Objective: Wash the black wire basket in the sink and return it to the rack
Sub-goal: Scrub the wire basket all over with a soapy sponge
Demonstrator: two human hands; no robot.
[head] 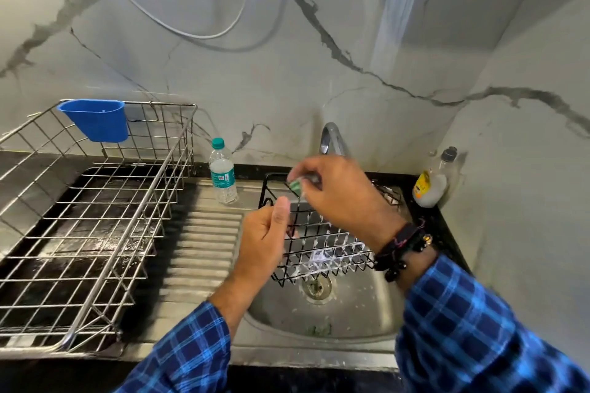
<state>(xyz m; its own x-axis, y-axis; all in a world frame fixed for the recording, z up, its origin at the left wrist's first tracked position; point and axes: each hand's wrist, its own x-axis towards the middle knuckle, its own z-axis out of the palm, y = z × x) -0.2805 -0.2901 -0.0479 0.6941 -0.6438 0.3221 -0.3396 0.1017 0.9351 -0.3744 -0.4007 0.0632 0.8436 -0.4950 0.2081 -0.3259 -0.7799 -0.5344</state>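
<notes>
Black wire basket — scrubber, seemingly; bottle label unreadable.

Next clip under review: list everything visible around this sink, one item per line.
black wire basket: 1, black, tilted in the sink, soapy
scrub pad: 1, green, at the basket's upper rim
sink: 1, steel, centre
tap: 1, steel, behind the sink
dish rack: 1, steel wire, left counter
hanging cup: 1, blue, on the rack's back rim
water bottle: 1, clear, green cap, left of the sink
soap bottle: 1, clear, yellow label, back right corner
cables: several, white, black and blue, on the wall
bracelets: several, dark, right wrist
left hand: 1, grips the basket
right hand: 1, pinches the scrub pad
</notes>
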